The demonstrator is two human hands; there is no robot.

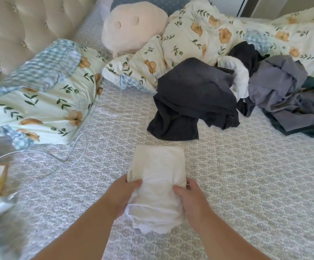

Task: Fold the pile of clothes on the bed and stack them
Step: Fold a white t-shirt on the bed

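A person stands at the edge of a bed covered in a grey-and-white patterned quilt, both bare hands gripping a folded white garment that lies on the quilt directly in front of them. The left hand clasps the garment's left side, thumb curled over the top and fingers tucked out of sight beneath the cloth. The right hand holds the opposite side in the same manner, thumb pressed onto the fabric. The near end of the garment bunches in layers between the two hands, while its far end lies flat on the quilt.

Beyond it, well apart, sits the unfolded pile: a dark charcoal garment slumped nearest, with a crumpled white piece, a grey-lilac garment and a dark green item heaped to its right, all touching one another.

A floral duvet with orange blooms is rumpled across the head of the bed behind the pile. A matching floral pillow with a blue gingham border rests at left against a tufted beige headboard, and a pale pink plush cushion lies near it. A thin white cable trails across the quilt at left.
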